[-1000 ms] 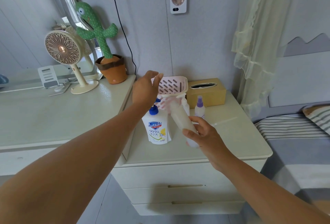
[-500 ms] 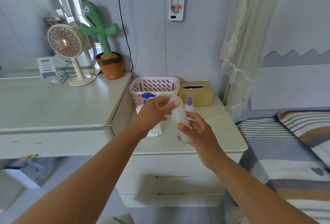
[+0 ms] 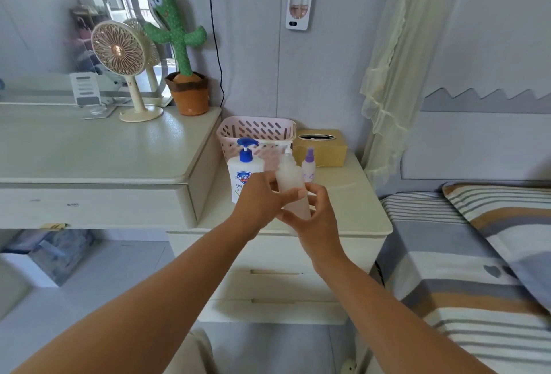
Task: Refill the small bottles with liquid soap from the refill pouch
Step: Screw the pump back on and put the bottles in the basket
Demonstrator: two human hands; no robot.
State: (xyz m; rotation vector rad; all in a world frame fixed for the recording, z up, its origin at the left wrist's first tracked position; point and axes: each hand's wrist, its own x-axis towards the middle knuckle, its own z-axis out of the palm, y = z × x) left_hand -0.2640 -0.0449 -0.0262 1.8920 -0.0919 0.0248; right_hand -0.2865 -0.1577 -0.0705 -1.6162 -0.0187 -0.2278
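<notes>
A frosted white bottle (image 3: 288, 177) is held upright above the nightstand (image 3: 351, 212). My right hand (image 3: 316, 218) grips its lower part from the right. My left hand (image 3: 262, 197) wraps round its middle from the left, thumb across the front. Behind them stands a white soap container with a blue pump (image 3: 245, 162) and a blue label. A small bottle with a purple spray top (image 3: 309, 165) stands just right of the frosted bottle.
A pink slotted basket (image 3: 259, 129) and a tan tissue box (image 3: 320, 147) sit at the nightstand's back. A higher dresser (image 3: 89, 153) on the left carries a fan (image 3: 119, 54) and a cactus toy (image 3: 182, 45). A striped bed (image 3: 477, 254) lies to the right.
My left hand came down from the basket onto the frosted bottle and now grips it together with my right hand. The bottle has been brought upright.
</notes>
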